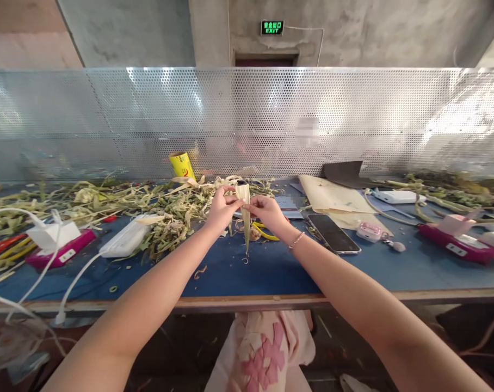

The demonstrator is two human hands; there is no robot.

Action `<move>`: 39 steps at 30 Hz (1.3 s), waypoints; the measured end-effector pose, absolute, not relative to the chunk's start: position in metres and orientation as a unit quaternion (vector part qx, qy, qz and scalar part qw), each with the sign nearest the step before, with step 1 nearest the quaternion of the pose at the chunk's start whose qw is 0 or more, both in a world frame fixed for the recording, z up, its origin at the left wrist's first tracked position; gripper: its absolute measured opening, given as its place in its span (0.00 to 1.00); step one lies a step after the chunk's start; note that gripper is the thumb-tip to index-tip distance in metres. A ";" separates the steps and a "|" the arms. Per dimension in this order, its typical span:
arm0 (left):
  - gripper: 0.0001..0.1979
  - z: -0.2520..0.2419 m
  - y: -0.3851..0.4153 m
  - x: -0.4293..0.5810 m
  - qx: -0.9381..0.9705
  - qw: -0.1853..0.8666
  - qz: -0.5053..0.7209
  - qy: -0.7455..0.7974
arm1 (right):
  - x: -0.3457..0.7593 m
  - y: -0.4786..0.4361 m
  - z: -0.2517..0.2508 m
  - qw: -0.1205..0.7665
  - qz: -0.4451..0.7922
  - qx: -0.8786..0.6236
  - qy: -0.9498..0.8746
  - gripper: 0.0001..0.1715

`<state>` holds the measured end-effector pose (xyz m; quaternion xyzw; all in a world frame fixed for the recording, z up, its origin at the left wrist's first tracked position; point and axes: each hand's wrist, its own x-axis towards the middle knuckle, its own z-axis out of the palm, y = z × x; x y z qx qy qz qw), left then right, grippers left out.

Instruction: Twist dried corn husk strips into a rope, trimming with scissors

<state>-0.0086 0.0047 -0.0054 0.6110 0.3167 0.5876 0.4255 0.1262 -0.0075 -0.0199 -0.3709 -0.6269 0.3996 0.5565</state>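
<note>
Both my arms reach out over the blue table (271,272). Between my hands hangs a pale, narrow leaf strip (244,218), upright, its tip pointing down toward the table. My left hand (220,209) pinches the strip near its top from the left. My right hand (267,212) pinches it from the right at about the same height. A heap of dried green and tan leaf scraps (165,209) lies just behind and left of my hands. Yellow-handled scissors (265,231) lie under my right hand.
A perforated metal screen (353,120) walls off the table's far side, with a yellow roll (182,165) against it. A black phone (332,233), brown paper (332,196), pink and white devices (455,242) lie right. White chargers with cables (51,234) lie left. More stalks (443,193) far right.
</note>
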 end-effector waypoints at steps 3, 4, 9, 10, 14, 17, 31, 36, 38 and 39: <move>0.18 -0.007 0.008 -0.008 0.617 0.424 0.583 0.318 | 0.128 -0.007 -0.019 0.552 0.453 -0.349 -0.607 0.19; 0.18 -0.007 0.008 -0.008 0.614 0.423 0.583 0.322 | 0.128 -0.007 -0.019 0.549 0.464 -0.346 -0.603 0.19; 0.16 -0.008 0.010 -0.008 0.590 0.414 0.602 0.343 | 0.128 -0.009 -0.017 0.540 0.486 -0.350 -0.592 0.18; 0.15 -0.008 0.010 -0.009 0.585 0.409 0.608 0.349 | 0.128 -0.009 -0.017 0.540 0.487 -0.350 -0.591 0.17; 0.15 -0.008 0.011 -0.010 0.564 0.403 0.619 0.368 | 0.127 -0.010 -0.017 0.536 0.491 -0.353 -0.589 0.15; 0.15 -0.008 0.009 -0.010 0.561 0.404 0.618 0.374 | 0.127 -0.011 -0.017 0.537 0.500 -0.359 -0.577 0.14; 0.13 -0.003 0.004 -0.010 0.615 0.398 0.554 0.397 | 0.133 -0.002 -0.021 0.559 0.410 -0.399 -0.600 0.21; 0.08 -0.001 0.008 -0.014 0.655 0.312 0.554 0.409 | 0.130 -0.003 -0.022 0.553 0.405 -0.383 -0.619 0.17; 0.07 -0.002 0.008 -0.014 0.667 0.269 0.556 0.418 | 0.128 -0.005 -0.022 0.544 0.419 -0.375 -0.623 0.16; 0.07 -0.003 0.008 -0.013 0.674 0.248 0.554 0.422 | 0.127 -0.005 -0.023 0.538 0.428 -0.372 -0.624 0.16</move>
